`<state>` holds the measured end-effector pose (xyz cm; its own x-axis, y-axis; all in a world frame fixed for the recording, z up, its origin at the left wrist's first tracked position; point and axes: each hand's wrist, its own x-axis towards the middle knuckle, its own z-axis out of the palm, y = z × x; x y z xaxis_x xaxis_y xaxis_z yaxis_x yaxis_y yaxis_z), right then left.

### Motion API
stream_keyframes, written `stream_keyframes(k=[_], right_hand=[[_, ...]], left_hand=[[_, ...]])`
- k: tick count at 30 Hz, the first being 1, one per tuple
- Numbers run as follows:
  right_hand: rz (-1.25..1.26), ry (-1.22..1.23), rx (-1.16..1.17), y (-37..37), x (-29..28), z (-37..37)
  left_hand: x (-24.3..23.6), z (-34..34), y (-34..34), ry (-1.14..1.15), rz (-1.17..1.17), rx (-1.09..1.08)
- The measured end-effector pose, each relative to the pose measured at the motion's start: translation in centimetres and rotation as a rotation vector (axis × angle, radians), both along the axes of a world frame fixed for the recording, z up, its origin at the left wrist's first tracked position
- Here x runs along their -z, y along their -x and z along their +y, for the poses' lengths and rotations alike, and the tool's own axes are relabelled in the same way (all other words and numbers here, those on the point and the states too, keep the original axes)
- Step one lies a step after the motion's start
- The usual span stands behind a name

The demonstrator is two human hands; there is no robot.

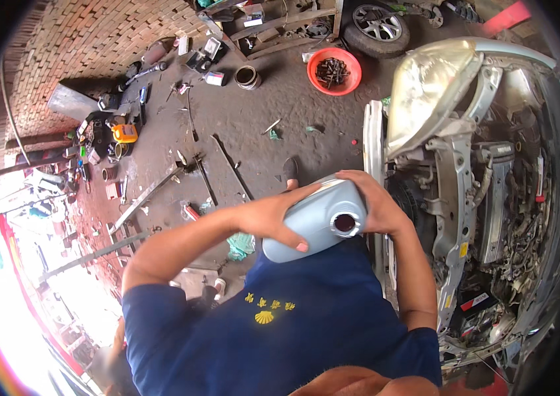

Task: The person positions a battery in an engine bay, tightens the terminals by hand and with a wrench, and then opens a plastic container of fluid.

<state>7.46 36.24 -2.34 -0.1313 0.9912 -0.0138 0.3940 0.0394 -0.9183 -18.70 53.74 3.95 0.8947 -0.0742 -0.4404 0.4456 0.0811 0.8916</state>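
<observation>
In front of my chest I hold a grey-blue plastic oil jug (316, 228) between both hands. My left hand (273, 214) wraps its left side, with the thumb lying along the front. My right hand (373, 203) grips the opposite side and upper edge. The jug is tilted, and its round neck (344, 224) has no cap on; the inside looks dark. To the right of my hands is a car's exposed engine bay (491, 218), with nothing from the jug touching it.
A car headlight (428, 89) and bare front frame (455, 244) stand close on my right. Ahead are a red basin (352, 74) of dark metal parts and a wheel (376, 30). Metal bars (230, 165), a can (247, 78) and a yellow jug (124, 134) are on the floor.
</observation>
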Motion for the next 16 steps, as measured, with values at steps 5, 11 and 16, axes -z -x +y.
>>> stream_keyframes(k=[5,11,16], right_hand=[[-0.257,0.152,0.178,-2.6,2.6,9.7],[-0.88,0.015,0.98,-17.6,1.9,14.3],[-1.394,0.01,0.783,-24.4,9.6,15.5]], left_hand=[[10.1,4.5,7.1,0.208,0.222,-0.509],[29.5,10.2,13.0,0.135,0.485,-0.985],[45.2,16.2,15.6,0.336,0.565,-1.435]])
